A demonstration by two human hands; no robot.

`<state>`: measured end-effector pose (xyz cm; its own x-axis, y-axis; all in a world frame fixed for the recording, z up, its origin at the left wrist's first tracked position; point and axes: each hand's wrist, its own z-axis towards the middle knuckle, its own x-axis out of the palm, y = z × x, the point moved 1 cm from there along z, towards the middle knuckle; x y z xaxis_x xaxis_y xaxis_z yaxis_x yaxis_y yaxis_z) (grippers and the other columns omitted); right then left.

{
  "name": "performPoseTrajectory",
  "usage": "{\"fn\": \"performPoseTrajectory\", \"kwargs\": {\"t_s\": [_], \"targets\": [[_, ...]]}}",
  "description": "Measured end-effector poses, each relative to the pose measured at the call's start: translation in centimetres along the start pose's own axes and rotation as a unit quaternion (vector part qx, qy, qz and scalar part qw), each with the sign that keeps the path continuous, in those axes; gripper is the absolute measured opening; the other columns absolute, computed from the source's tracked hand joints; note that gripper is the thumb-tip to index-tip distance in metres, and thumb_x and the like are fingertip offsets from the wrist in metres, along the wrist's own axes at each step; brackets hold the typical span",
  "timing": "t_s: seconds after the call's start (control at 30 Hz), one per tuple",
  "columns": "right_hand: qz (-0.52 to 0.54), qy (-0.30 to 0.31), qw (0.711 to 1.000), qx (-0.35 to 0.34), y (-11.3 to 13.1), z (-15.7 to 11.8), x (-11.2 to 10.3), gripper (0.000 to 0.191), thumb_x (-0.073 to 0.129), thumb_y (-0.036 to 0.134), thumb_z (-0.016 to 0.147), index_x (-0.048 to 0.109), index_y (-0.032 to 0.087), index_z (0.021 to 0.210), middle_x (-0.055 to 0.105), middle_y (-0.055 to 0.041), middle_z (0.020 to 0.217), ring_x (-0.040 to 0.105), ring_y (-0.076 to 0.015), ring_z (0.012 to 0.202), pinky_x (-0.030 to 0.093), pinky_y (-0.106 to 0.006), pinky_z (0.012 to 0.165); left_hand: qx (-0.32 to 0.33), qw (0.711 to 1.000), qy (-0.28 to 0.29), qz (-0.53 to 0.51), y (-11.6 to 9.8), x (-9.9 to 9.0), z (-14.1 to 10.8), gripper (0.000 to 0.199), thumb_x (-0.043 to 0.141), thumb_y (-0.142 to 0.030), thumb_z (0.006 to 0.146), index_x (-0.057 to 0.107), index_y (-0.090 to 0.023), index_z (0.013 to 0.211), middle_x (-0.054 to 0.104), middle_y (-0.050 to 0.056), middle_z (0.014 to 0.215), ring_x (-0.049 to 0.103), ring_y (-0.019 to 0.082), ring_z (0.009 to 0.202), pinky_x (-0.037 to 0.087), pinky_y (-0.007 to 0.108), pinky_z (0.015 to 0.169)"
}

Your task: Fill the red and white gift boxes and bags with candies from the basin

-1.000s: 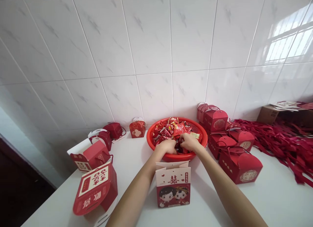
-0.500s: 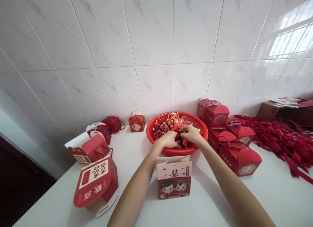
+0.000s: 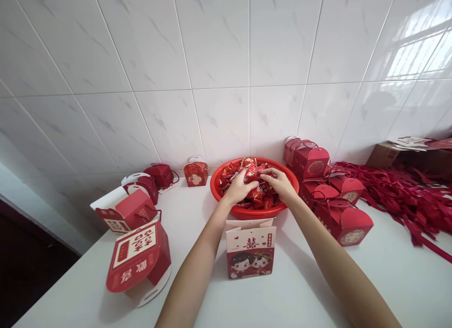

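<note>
A red plastic basket (image 3: 218, 196) heaped with wrapped candies (image 3: 257, 194) stands near the wall. Over its left half my left hand (image 3: 241, 187) is closed round a shiny red wrapped candy (image 3: 252, 173), thumb and fingers on either side. My right hand (image 3: 280, 184) is on the right, its fingertips pinched on red wrapped candy at the top of the heap; the exact piece is partly hidden. Between my forearms, in front of the basket, an open-topped paper gift box (image 3: 250, 252) with two cartoon figures stands upright on the white table (image 3: 247, 304).
Several red gift boxes (image 3: 137, 262) line the left side of the table. A small red box (image 3: 196, 173) stands at the wall. More red boxes (image 3: 348, 224) are stacked right of the basket. Beyond lie a heap of red ribbons (image 3: 399, 196) and a cardboard box (image 3: 383, 156).
Both hands have risen from deep among the candies to the top of the heap, with red wrapped candy now showing at the fingers. The view has shifted slightly.
</note>
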<state>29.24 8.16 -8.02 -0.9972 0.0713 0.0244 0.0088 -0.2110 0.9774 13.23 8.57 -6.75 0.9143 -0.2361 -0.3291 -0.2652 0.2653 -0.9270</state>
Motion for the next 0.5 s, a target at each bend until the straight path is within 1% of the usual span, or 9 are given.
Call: {"fn": "performPoseTrajectory", "kwargs": {"t_s": [0.1, 0.17, 0.23, 0.3, 0.37, 0.43, 0.5], "targets": [[0.004, 0.007, 1.0, 0.019, -0.1, 0.0, 0.1, 0.036, 0.077, 0.048, 0.062, 0.065, 0.02, 0.08, 0.065, 0.0004, 0.071, 0.06, -0.0164, 0.067, 0.048, -0.03, 0.064, -0.023, 0.994, -0.004, -0.105, -0.1, 0.1, 0.0, 0.057, 0.055, -0.014, 0.085, 0.047, -0.017, 0.141, 0.069, 0.009, 0.127, 0.067, 0.023, 0.11, 0.055, 0.034, 0.092], [0.014, 0.019, 0.999, 0.024, -0.1, 0.0, 0.2, 0.037, 0.079, 0.05, 0.062, 0.066, 0.019, 0.078, 0.068, -0.0004, 0.074, 0.062, -0.0166, 0.07, 0.049, -0.029, 0.065, -0.014, 0.988, -0.019, -0.15, -0.1, 0.1, 0.0, 0.057, 0.051, -0.01, 0.082, 0.051, -0.019, 0.139, 0.072, 0.006, 0.12, 0.067, 0.023, 0.109, 0.054, 0.034, 0.093], [0.029, 0.036, 0.999, 0.029, 0.1, -0.2, 0.3, 0.038, 0.081, 0.05, 0.062, 0.068, 0.019, 0.079, 0.07, -0.0008, 0.076, 0.064, -0.0168, 0.072, 0.051, -0.028, 0.065, 0.01, 0.984, -0.031, -0.174, 0.0, 0.1, 0.1, 0.06, 0.05, -0.009, 0.08, 0.052, -0.019, 0.139, 0.074, 0.005, 0.116, 0.067, 0.024, 0.111, 0.053, 0.036, 0.096], [0.036, 0.059, 0.997, 0.044, 0.4, -0.4, 0.4, 0.038, 0.082, 0.051, 0.063, 0.068, 0.02, 0.08, 0.07, -0.0006, 0.074, 0.065, -0.017, 0.07, 0.051, -0.027, 0.062, 0.038, 0.982, -0.04, -0.181, 0.3, 0.1, 0.3, 0.062, 0.052, -0.009, 0.08, 0.052, -0.019, 0.141, 0.073, 0.005, 0.12, 0.064, 0.025, 0.117, 0.05, 0.038, 0.102], [0.029, 0.074, 0.996, 0.044, 0.5, -0.6, 0.5, 0.039, 0.083, 0.051, 0.064, 0.068, 0.021, 0.083, 0.071, 0.0003, 0.073, 0.065, -0.0161, 0.068, 0.051, -0.026, 0.059, 0.055, 0.982, -0.047, -0.177, 0.7, 0.1, 0.5, 0.066, 0.055, -0.01, 0.08, 0.049, -0.02, 0.145, 0.069, 0.007, 0.129, 0.06, 0.027, 0.124, 0.045, 0.042, 0.108], [0.006, 0.082, 0.996, 0.039, 0.5, -0.6, 0.5, 0.039, 0.083, 0.049, 0.065, 0.068, 0.022, 0.088, 0.069, 0.0021, 0.07, 0.062, -0.0139, 0.061, 0.049, -0.025, 0.055, 0.06, 0.982, -0.049, -0.17, 1.0, 0.1, 0.7, 0.071, 0.057, -0.01, 0.08, 0.044, -0.021, 0.149, 0.064, 0.009, 0.137, 0.057, 0.028, 0.129, 0.042, 0.045, 0.112], [-0.012, 0.088, 0.995, 0.048, 0.4, -0.7, 0.5, 0.04, 0.083, 0.049, 0.067, 0.069, 0.022, 0.093, 0.067, 0.0034, 0.066, 0.059, -0.0127, 0.056, 0.046, -0.024, 0.051, 0.054, 0.984, -0.04, -0.165, 1.2, 0.1, 0.8, 0.075, 0.057, -0.009, 0.081, 0.038, -0.021, 0.153, 0.061, 0.01, 0.141, 0.056, 0.028, 0.13, 0.041, 0.046, 0.113]]}}
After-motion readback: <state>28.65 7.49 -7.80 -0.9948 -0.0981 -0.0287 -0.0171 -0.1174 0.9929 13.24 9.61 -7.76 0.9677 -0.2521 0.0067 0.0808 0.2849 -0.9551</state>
